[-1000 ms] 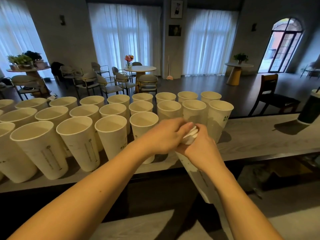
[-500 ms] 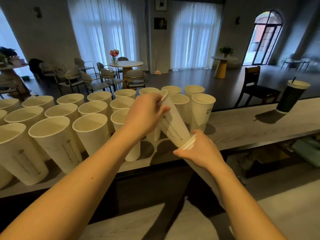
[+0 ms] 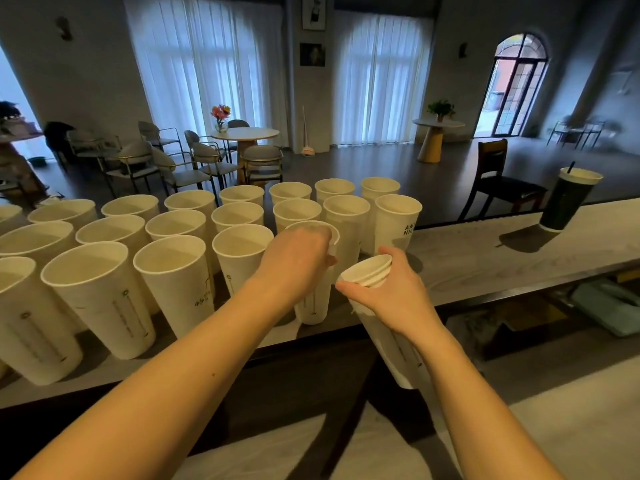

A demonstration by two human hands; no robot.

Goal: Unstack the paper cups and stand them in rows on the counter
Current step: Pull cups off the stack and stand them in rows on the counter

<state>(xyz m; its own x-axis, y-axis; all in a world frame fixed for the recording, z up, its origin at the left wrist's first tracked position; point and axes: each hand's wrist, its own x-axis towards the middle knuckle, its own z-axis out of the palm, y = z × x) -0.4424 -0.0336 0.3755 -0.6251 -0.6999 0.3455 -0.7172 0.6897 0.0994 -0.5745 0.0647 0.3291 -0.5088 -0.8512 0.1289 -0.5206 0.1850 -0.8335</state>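
Observation:
Several tall white paper cups [image 3: 173, 275] stand upright in rows on the grey counter [image 3: 491, 258], filling its left and middle. My left hand [image 3: 296, 261] grips the rim of a single cup [image 3: 311, 306] standing upright at the right end of the front row, its base on the counter. My right hand [image 3: 398, 292] holds a stack of nested cups [image 3: 369, 270] just to the right, tilted, with its open end up and its lower end below the counter's front edge.
A dark drink cup with a lid and straw [image 3: 568, 199] stands on the counter at the far right. Bare counter lies between it and the rows. Beyond the counter are chairs [image 3: 498, 181] and round tables [image 3: 244, 135].
My left hand has pulled one cup off the stack, moved it left and down, and stood it at the end of the front row. My right hand kept the stack and raised it slightly.

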